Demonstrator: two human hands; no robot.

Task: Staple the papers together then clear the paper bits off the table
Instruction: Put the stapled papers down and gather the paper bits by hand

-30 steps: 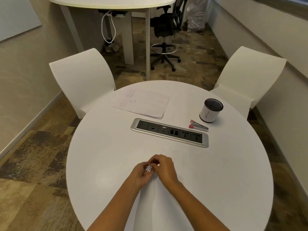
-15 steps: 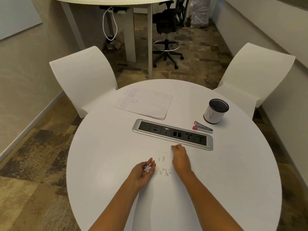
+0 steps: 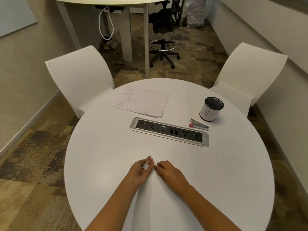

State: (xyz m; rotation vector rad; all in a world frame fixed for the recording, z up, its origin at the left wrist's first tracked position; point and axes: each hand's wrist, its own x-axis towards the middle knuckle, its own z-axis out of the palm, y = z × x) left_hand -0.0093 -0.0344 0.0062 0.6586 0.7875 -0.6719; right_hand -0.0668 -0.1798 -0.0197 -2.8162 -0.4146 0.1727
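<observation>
My left hand (image 3: pixel 141 170) lies palm up on the round white table (image 3: pixel 103 147), cupping a small heap of white paper bits (image 3: pixel 146 166). My right hand (image 3: pixel 168 170) rests palm down just right of it, fingertips almost touching the left palm's edge. No loose bits show on the table around the hands. The printed papers (image 3: pixel 141 102) lie flat at the far side of the table. A pink and silver stapler (image 3: pixel 198 125) lies at the right, beyond the socket panel.
A silver and black socket panel (image 3: pixel 169 131) is set into the table's middle. A white pen cup (image 3: pixel 211 109) with a black mesh rim stands behind the stapler. White chairs stand at the far left (image 3: pixel 78 75) and far right (image 3: pixel 246 72).
My right hand has slid back from near the socket panel to the left palm. The loose bits that lay between the hands are gone from the tabletop.
</observation>
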